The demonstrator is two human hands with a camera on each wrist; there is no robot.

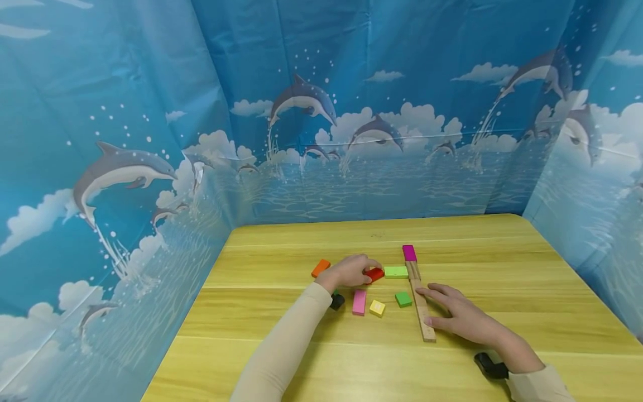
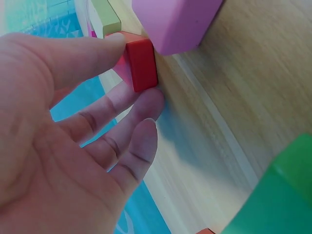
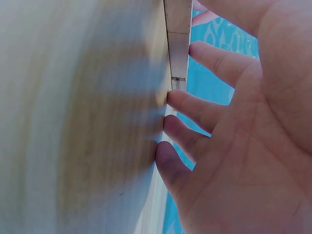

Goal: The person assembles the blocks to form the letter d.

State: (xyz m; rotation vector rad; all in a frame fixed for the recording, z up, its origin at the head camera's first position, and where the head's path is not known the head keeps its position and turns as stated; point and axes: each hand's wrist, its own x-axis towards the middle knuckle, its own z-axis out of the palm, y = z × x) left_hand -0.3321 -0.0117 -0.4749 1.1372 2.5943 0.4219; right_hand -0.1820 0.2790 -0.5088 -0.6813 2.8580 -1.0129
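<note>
My left hand (image 1: 349,271) pinches a red block (image 1: 374,274) between thumb and fingers, low over the table. The red block (image 2: 142,63) lines up with the end of a light green block (image 1: 396,272). That light green block meets a row of bare wooden blocks (image 1: 421,307), which has a magenta block (image 1: 409,253) at its far end. My right hand (image 1: 464,315) lies along the row's right side with fingers spread. In the right wrist view its index fingertip touches a wooden block (image 3: 178,53), and the other fingertips (image 3: 168,151) rest at the tabletop.
Nearer me lie a pink block (image 1: 359,302), a yellow block (image 1: 377,308) and a green block (image 1: 403,299). An orange block (image 1: 320,268) sits left of my left hand. Another green block (image 2: 278,195) is mostly hidden by the left wrist. A dolphin-print curtain (image 1: 321,184) surrounds the wooden table (image 1: 361,363).
</note>
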